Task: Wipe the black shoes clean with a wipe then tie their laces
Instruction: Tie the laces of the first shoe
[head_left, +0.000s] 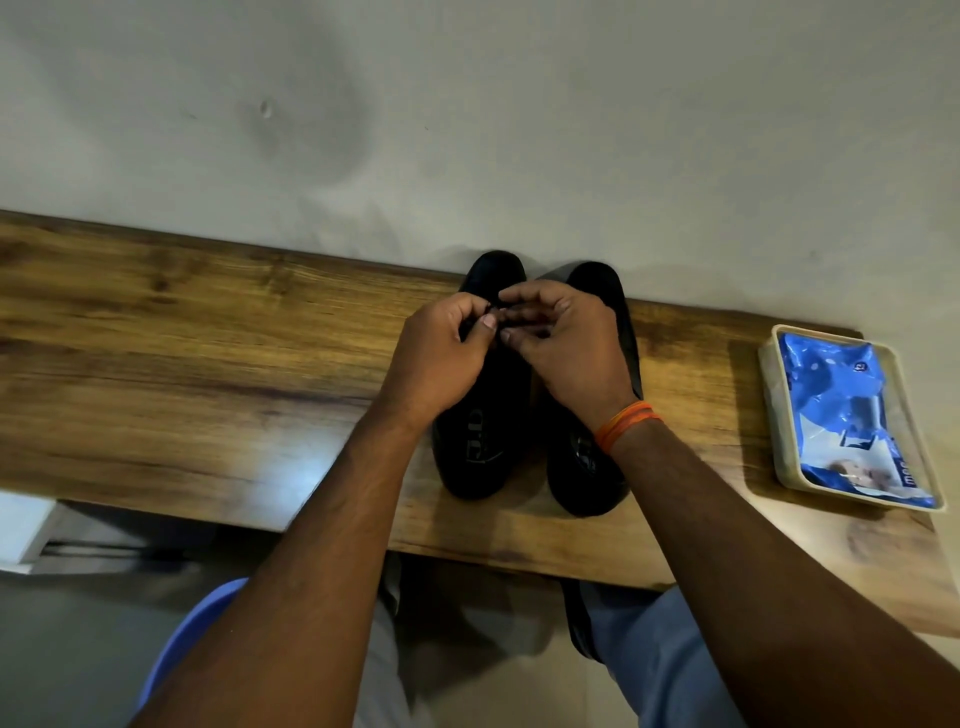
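Nearest to me, at the bottom of the frame, my two bare forearms reach up over my knees in pale blue trousers toward the long wooden shelf that runs against the grey wall.

Going from left to right: my left hand hovers over the left black lace-up shoe, fingers curled and pinching its thin black lace at centre frame. My right hand meets it just beside, fingers bent and gripping the same lace; the knuckles nearly touch. An orange thread band circles my right wrist.

Both shoes stand side by side in the middle of the shelf, long axes running from me toward the wall, toes at the wall, heels near the shelf's front edge. A pale printed mark shows inside each heel, but I cannot read it.

At the right of the frame, well apart from the right black shoe, a shallow beige plastic tray holds a blue wipes packet; its white lettering is too blurred to read.
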